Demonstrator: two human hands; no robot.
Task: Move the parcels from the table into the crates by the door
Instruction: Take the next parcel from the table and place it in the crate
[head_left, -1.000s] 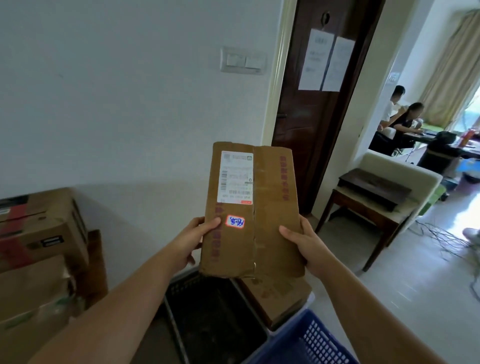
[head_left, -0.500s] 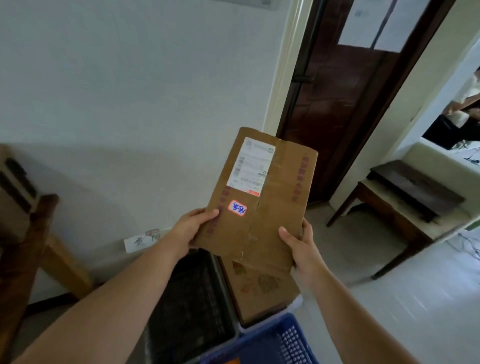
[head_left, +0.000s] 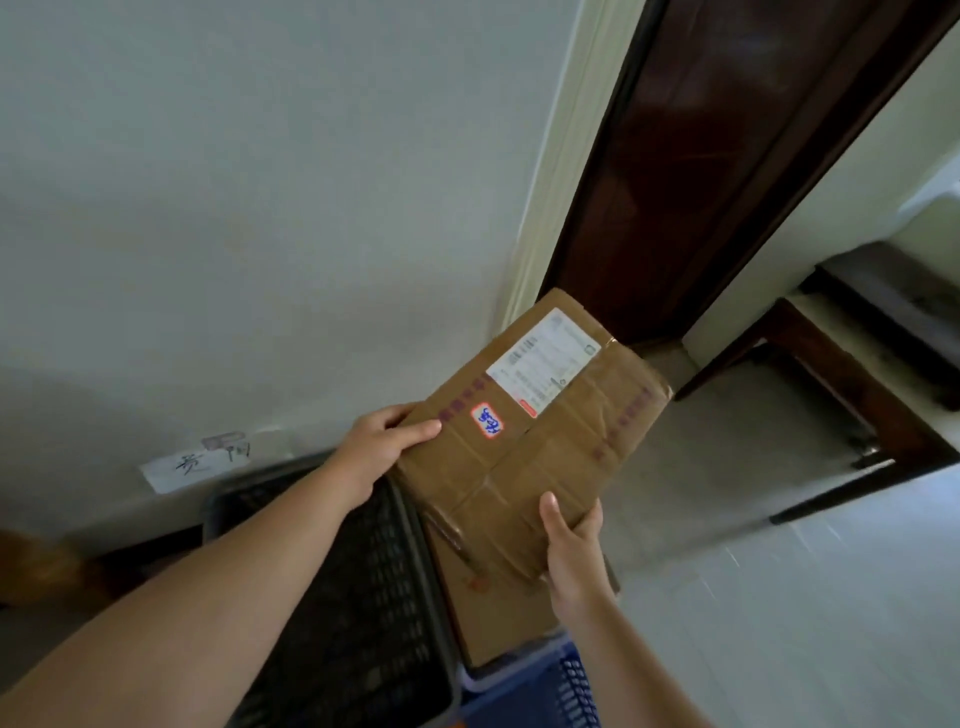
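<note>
Holding the flat brown cardboard parcel (head_left: 530, 441) by two edges, the left hand (head_left: 384, 441) and right hand (head_left: 571, 540) both grip it in the air above the brown box (head_left: 488, 613) lying in what may be a pale crate (head_left: 498, 667). Lower it flat and level, then let go.

The parcel label (head_left: 543, 361), its sticker (head_left: 487, 421) and the wall note (head_left: 197, 462) are unreadable.

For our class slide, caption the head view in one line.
Left hand and right hand grip a flat brown cardboard parcel by a black plastic crate near a dark wooden door.
</note>
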